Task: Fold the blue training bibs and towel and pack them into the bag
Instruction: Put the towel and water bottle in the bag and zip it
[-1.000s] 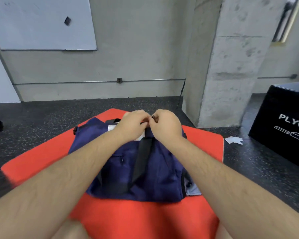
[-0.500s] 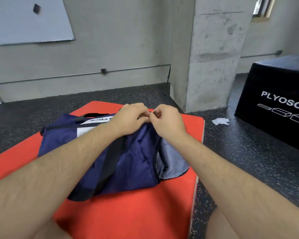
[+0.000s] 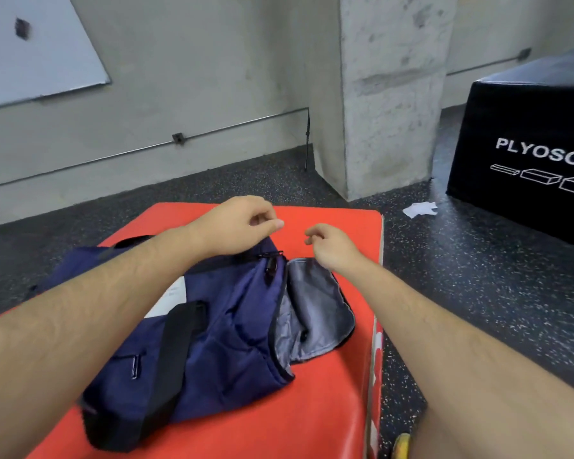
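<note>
**Entry: both hands off the bag, end pocket gaping**

The navy bag point(image 3: 232, 326) lies on its side on the red mat point(image 3: 312, 409), long axis running from near left to far right. A black strap point(image 3: 176, 352) crosses its near half. At the far end the black zip pulls point(image 3: 271, 263) hang against the fabric – no fingers on them.

Your left hand point(image 3: 242, 223) hovers just above that far end, fingers loosely curled, thumb forward, nothing in its grasp. Your right hand point(image 3: 332, 246) hangs beside it, a gap between the two, fingers slack and likewise empty; it sits over the far rim of the grey-lined end pocket point(image 3: 315, 303), which lies flopped open (lining showing).

Surroundings – a black plyo box point(image 3: 527, 144) on the speckled floor to the right, a white paper scrap point(image 3: 420, 208) near it, and a concrete pillar point(image 3: 391, 94) beyond the mat.
</note>
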